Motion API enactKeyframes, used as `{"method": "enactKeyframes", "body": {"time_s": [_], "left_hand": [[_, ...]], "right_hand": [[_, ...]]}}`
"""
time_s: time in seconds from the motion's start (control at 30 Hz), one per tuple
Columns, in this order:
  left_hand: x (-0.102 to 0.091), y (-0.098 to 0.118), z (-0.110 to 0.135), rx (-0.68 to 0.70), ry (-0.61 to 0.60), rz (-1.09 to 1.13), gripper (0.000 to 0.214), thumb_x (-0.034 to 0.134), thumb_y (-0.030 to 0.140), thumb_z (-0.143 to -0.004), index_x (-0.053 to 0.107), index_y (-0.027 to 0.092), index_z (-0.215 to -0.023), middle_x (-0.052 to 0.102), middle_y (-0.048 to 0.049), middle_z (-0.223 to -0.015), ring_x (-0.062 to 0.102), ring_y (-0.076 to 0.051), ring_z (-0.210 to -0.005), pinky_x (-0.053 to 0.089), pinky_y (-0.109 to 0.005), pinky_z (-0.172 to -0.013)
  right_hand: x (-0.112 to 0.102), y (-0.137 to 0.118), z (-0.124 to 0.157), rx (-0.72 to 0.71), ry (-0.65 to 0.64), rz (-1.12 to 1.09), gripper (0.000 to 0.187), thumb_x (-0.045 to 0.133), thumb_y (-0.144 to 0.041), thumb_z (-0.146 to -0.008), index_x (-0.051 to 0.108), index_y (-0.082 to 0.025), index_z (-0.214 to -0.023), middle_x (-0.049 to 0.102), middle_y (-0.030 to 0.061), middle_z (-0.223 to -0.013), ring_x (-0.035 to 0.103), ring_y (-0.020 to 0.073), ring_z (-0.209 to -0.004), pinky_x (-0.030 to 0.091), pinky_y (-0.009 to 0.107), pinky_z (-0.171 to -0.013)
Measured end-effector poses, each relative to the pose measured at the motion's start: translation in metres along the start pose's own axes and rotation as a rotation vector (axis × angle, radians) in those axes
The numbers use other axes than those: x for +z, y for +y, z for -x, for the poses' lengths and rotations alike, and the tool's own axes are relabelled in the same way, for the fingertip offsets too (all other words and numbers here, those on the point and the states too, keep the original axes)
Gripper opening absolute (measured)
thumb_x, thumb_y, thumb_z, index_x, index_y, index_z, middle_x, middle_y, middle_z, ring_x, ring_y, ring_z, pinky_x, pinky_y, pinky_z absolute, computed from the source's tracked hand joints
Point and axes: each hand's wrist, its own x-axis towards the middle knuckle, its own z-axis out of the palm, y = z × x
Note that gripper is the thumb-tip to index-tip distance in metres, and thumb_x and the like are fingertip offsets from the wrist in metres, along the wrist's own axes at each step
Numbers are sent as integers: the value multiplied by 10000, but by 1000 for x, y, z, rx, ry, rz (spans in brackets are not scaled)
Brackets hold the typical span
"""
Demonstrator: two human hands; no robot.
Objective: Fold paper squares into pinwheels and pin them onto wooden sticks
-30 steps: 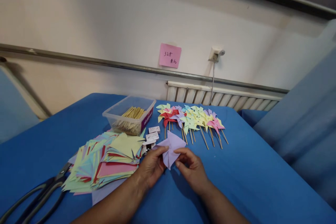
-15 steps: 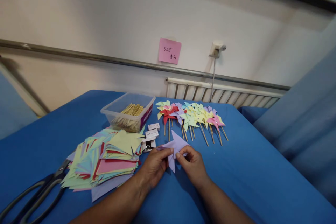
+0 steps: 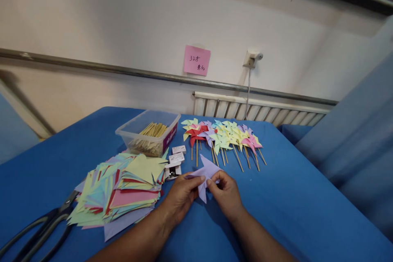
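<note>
Between my two hands is a lilac paper pinwheel (image 3: 206, 168), its points folded in toward the middle. My left hand (image 3: 183, 194) pinches it from the left, the thumb lying near its centre. From the right, my right hand (image 3: 226, 193) grips it with thumb and bent fingers, close to the left thumb. No stick shows on this pinwheel; whether a pin is under the thumbs is hidden. Just beyond my left hand, a small open box (image 3: 172, 171) holds dark, shiny small pieces. Left of that hand lies a heap of cut coloured paper (image 3: 135, 180).
A clear plastic tub (image 3: 135, 133) of thin wooden sticks (image 3: 154, 129) stands behind the paper. Finished pinwheels on sticks (image 3: 222, 137) lie at the table's far side. Two small white boxes (image 3: 177, 158) sit near the tub. Large scissors (image 3: 50, 223) rest at the left on the blue tablecloth (image 3: 291, 208).
Both thumbs have shifted slightly on the lilac pinwheel, and its lower point hangs a little lower in the picture. The camera view has moved slightly. Both hands keep their hold.
</note>
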Motion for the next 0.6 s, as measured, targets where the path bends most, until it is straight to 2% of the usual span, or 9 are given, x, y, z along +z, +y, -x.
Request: {"method": "enactKeyframes", "body": {"time_s": [0.5,0.6], "left_hand": [[1,1,0,11,-4,-17,233,759,145,-578,701,95,-797,697,-67,-656,621,-157,-587,493,-275,-632],[3,4,2,18,-15,-37,230,739,148,-583,705,93,-804,703,-75,-672,625,-167,-594,491,-278,-631]], "right_hand": [[5,4,1,77,-13,-140,200,619,-279,-717,483,-179,-610,445,-69,-511,350,70,-457,292,194,-459],[3,-2,2,58,9,-212,165,655,-289,-705,532,-181,-682,511,-54,-569,444,89,-503,356,200,-503]]}}
